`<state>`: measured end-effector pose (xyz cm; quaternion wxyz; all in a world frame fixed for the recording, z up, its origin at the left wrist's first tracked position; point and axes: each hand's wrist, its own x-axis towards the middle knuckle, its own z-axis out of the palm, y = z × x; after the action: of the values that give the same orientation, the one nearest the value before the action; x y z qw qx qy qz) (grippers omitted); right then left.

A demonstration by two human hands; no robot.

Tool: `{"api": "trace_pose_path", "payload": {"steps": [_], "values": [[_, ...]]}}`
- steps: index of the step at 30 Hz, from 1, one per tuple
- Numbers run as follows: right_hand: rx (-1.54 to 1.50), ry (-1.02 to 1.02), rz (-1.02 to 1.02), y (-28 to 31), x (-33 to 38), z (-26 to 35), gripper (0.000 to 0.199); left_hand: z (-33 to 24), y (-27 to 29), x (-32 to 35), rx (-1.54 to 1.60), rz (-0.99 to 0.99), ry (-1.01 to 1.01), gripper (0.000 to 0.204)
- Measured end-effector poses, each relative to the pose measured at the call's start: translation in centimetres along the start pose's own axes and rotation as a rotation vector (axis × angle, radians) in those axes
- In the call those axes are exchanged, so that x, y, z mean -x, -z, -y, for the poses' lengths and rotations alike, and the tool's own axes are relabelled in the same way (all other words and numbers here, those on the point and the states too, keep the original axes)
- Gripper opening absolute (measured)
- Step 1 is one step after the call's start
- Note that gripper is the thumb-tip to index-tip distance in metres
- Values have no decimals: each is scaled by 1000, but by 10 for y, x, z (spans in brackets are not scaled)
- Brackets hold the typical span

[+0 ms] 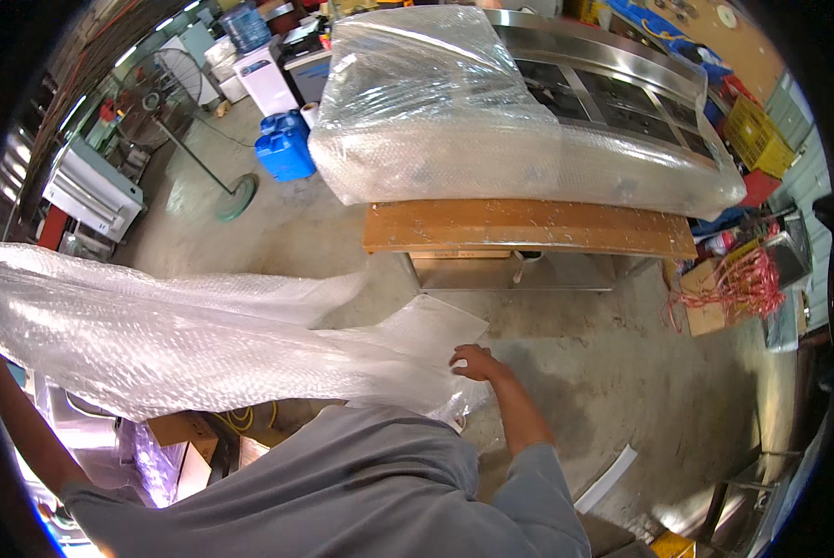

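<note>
A long, loose sheet of clear bubble wrap point(175, 335) stretches in front of me from the left rim to my right hand. My right hand point(476, 363) has its fingers curled on the right end of the sheet, close to my waist. My left forearm point(28, 432) reaches up toward the sheet's far left end, but the hand itself is lost at the dark rim and behind the plastic. Ahead, a large stainless steel unit point(612, 56) with dark panels lies on a brown wooden bench point(529, 226), partly covered in more bubble wrap point(417, 102).
A standing fan point(236, 197) and blue jugs point(285, 149) stand on the concrete floor at the far left. At right sit a cardboard box point(705, 302) with red string point(747, 286) and a yellow crate point(756, 135). A white strip point(607, 479) lies on the floor.
</note>
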<state>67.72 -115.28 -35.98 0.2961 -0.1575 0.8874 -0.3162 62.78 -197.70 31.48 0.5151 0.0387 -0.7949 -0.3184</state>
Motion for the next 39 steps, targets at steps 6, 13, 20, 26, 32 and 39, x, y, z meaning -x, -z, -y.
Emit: {"api": "trace_pose_path", "payload": {"steps": [6,13,20,26,32,39], "values": [[-128,50,-82,2,-58,10,79,-25,67,-17,-74,-71,-34,33],[-113,204,-249,-40,-173,202,105,-58,172,-36,-194,-151,-58,35],[-481,329,-257,-5,-204,196,43,-82,290,-49,-191,-206,-102,36],[-268,228,-583,114,-111,83,43,4,208,84,-597,-34,-24,26],[-297,69,-772,250,18,95,43,61,154,136,34,48,238,10],[-113,-16,-985,344,154,70,39,103,45,145,487,215,325,13]]}}
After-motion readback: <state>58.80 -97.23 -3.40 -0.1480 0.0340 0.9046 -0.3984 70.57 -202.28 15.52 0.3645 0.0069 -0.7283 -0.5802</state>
